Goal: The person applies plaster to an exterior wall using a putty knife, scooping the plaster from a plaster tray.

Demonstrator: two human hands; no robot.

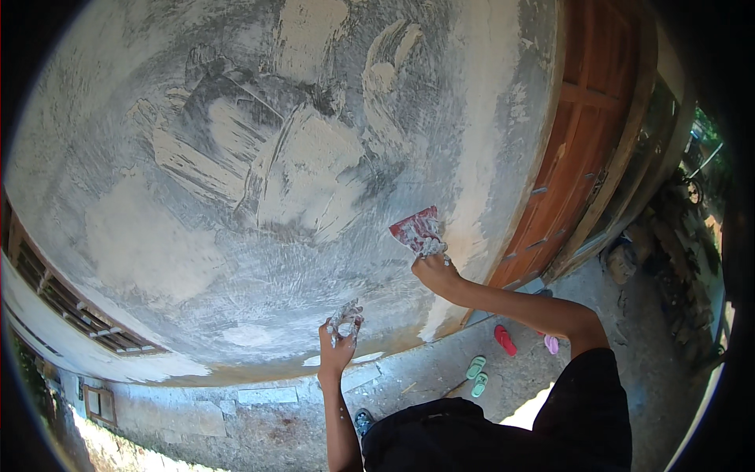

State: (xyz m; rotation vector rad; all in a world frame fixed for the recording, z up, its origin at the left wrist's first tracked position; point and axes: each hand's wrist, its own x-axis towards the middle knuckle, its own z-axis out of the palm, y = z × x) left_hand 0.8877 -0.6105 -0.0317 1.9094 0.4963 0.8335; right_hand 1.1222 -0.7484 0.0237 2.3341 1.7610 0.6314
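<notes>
A large grey wall with rough cream-white patches of putty fills most of the view. My right hand, smeared with white paste, grips a red, flat-bladed putty knife. Its wide blade points up and left, against or very close to the wall; a gap cannot be made out. White paste coats much of the blade and my knuckles. Lower and to the left, my left hand is raised near the foot of the wall. Its paste-covered fingers are curled around something whitish that I cannot make out.
To the right of the wall is a brown wooden door. A barred window opening lies at the far left. On the concrete floor are green slippers, a red slipper and a pink one. A dark shoe shows beside my body.
</notes>
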